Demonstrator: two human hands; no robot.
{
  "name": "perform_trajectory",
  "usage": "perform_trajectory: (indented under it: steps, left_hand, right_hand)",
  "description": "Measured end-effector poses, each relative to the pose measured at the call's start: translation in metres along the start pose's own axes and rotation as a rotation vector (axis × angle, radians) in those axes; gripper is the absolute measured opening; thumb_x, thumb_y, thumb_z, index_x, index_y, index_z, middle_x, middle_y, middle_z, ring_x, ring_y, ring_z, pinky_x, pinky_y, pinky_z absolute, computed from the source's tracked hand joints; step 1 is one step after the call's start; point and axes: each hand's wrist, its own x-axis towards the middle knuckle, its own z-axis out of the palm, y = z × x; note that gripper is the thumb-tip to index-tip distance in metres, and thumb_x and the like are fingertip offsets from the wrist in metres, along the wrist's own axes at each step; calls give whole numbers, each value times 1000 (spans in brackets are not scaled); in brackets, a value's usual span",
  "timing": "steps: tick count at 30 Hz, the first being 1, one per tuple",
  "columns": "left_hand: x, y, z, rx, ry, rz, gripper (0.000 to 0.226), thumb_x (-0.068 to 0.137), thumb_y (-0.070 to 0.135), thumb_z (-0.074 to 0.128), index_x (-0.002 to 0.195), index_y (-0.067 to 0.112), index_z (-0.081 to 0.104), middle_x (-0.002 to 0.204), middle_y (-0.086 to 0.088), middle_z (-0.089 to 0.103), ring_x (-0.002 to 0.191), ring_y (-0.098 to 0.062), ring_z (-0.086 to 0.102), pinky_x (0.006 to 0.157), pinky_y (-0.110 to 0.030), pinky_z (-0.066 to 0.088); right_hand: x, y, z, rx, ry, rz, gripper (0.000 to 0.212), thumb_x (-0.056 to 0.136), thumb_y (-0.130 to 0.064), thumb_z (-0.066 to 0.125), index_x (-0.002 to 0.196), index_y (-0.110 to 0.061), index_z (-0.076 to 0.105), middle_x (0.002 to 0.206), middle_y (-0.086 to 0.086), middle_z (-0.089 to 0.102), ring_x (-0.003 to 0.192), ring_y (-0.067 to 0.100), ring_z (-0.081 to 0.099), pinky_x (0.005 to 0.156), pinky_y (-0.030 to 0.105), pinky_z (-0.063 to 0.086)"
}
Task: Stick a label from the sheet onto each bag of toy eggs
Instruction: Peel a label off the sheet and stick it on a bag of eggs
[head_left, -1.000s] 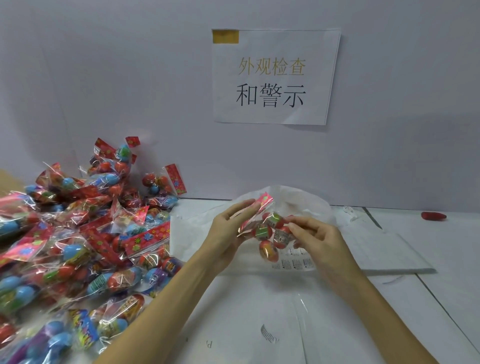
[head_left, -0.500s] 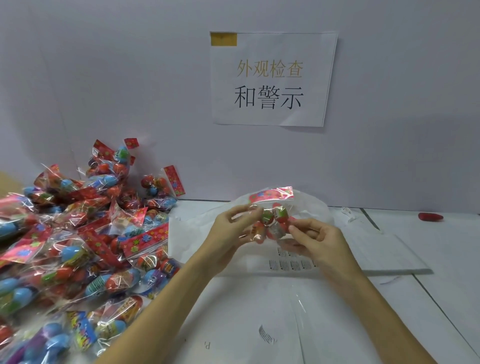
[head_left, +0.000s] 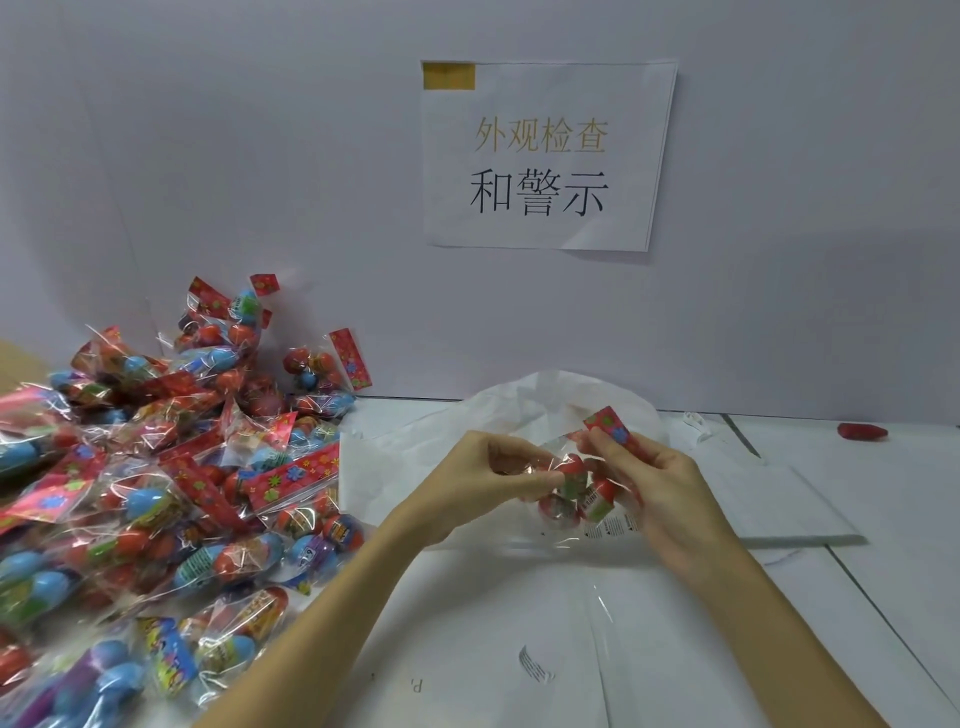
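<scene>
Two hands meet over the middle of the desk (head_left: 597, 649), holding one clear bag of toy eggs (head_left: 582, 493) between them above the surface. The left hand (head_left: 498, 478) pinches the bag's left side with thumb and fingertips; the right hand (head_left: 660, 483) curls its fingers round the right side, with the bag's red flowered header card (head_left: 613, 431) sticking up by its fingertips. Red eggs show through the plastic.

Under the bag lies the label sheet (head_left: 613, 530), only a short row of small printed labels showing just below the eggs; whether a label is on the bag cannot be told. Crumpled white plastic (head_left: 550, 405) rises behind the hands, against the wall. A flat white stack of paper (head_left: 789, 499) lies to the right of the hands, its near edge casting a thin shadow.

A large heap of bagged eggs (head_left: 171, 493) fills the left side, from the wall to the near edge, its closest bags just beside the left forearm. A small red object (head_left: 862, 431) lies far right near the wall, well apart from the hands. A paper sign (head_left: 545, 156) with printed characters is taped to the wall above.

Open desk lies in front of the hands, between the forearms, where a clear film (head_left: 649, 649) lies flat, and to the right past the paper stack, where dark seams cross the surface.
</scene>
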Motion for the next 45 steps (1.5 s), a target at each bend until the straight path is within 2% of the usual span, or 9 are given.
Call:
perform_trajectory:
  steps: [8,13,16,25,28,31,36,41,45]
  left_hand:
    - [4,-1,2,-229,4,-31,21,96,29,76,113,18,82,112,-9,79,105,-22,73,93,-27,58]
    - [7,-10,8,-283,379,-44,10,92,25,80,96,19,86,95,-5,81,85,-15,76,81,-26,58]
    - [6,-11,10,-275,478,-31,15,97,16,72,92,22,84,88,-4,81,77,-11,75,82,-26,56]
    - [1,1,17,-331,392,69,15,96,11,70,106,14,82,98,-11,81,96,-28,78,90,-35,61]
    - [2,3,21,-318,297,116,22,102,20,65,118,13,78,112,-8,79,109,-25,75,98,-37,58]
    - [3,7,11,-412,155,121,35,108,28,54,119,5,77,124,-7,76,120,-23,70,96,-32,59]
    - [3,8,-1,-95,458,115,24,93,50,69,114,40,75,101,6,77,94,-23,74,73,-21,60]
    - [5,-1,7,-181,101,137,63,100,50,64,148,68,28,121,4,77,114,-18,73,97,-20,55]
    - [4,-5,9,-232,193,231,49,105,26,63,145,52,52,117,-8,76,109,-23,73,100,-33,57]
  right_hand:
    - [2,0,-2,203,46,83,33,83,-25,81,113,-14,81,115,10,78,101,14,76,97,35,54]
    - [2,13,4,-317,329,-312,22,85,-31,83,104,-25,75,97,-6,78,94,10,74,80,26,59]
    - [0,22,17,-401,162,-382,4,95,-23,75,96,-21,79,94,-6,78,94,12,74,87,41,62]
    - [-10,32,31,-737,35,-464,63,89,-55,67,146,-31,59,150,-10,44,138,4,47,112,28,44]
    - [-9,31,33,-606,-8,-338,73,82,-65,66,147,-33,55,146,-14,51,129,-1,56,108,25,50]
    - [-6,28,36,-161,26,-174,49,90,-46,72,134,-25,63,123,-1,73,112,17,73,96,38,60]
    - [-3,16,27,286,-37,-48,39,100,-19,63,136,-4,58,127,19,72,114,37,72,93,43,62]
    - [-8,19,31,223,-141,-52,39,99,-19,65,133,-5,53,125,19,73,115,37,72,94,52,61]
    - [-7,23,33,10,-138,-39,24,103,-17,63,126,-12,58,110,15,79,101,34,77,80,42,65]
